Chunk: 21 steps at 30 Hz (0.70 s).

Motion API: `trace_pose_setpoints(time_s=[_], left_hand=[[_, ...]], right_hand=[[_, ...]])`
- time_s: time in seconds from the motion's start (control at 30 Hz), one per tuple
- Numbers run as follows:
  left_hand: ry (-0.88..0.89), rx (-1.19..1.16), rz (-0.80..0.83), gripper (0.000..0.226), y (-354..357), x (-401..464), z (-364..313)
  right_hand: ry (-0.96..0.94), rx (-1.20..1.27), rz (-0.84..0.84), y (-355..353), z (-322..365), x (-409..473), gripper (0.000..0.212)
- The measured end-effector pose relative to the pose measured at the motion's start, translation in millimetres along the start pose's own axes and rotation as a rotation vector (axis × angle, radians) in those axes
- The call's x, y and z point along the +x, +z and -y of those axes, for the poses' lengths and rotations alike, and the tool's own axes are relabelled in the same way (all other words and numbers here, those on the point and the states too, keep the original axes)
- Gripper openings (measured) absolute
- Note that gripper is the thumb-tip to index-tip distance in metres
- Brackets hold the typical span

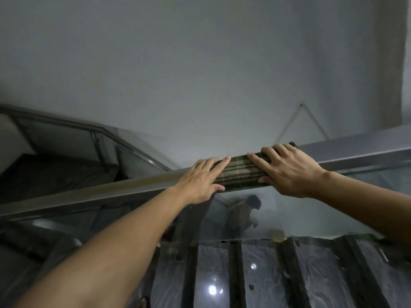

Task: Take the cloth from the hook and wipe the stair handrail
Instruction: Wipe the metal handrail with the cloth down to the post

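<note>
A dark striped cloth (241, 172) lies wrapped over the grey metal stair handrail (100, 192), which runs across the view from lower left to upper right. My left hand (200, 181) presses on the cloth's left end, fingers flat on top and thumb below the rail. On the cloth's right end rests my right hand (289, 170), its fingers spread over the top and its thumb under the edge. A small wall hook (301, 105) with a thin cord hanging from it sits on the grey wall above the rail.
Below the handrail is a glass panel (278, 214) with a person's reflection in it. Dark stair treads (289, 274) with glossy risers lie beneath. A second railing (124, 143) and a lower flight of stairs descend at the left. The plain wall (200, 63) fills the upper view.
</note>
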<state>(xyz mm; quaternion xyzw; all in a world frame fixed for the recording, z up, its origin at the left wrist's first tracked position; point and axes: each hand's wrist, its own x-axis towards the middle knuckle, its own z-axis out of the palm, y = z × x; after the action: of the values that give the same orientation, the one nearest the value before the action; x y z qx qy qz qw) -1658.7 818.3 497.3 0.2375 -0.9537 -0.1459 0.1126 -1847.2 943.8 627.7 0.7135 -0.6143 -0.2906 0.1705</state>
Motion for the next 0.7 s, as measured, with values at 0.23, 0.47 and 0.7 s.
trace_pose_setpoints(time_s=[0.23,0.47,0.7], left_hand=[[-0.077,0.01,0.042,0.086,15.8,-52.7,83.9],[-0.124,0.014,0.047,0.085,42.6,-112.8,184.9],[-0.2,0.047,0.117,0.088,68.3,-178.2,304.2]], right_hand=[[-0.072,0.009,-0.039,-4.5,82.3,66.4,0.068],[-0.101,0.012,-0.047,-11.8,179.4,143.2,0.07],[-0.117,0.02,-0.038,-24.5,294.8,229.8,0.068]])
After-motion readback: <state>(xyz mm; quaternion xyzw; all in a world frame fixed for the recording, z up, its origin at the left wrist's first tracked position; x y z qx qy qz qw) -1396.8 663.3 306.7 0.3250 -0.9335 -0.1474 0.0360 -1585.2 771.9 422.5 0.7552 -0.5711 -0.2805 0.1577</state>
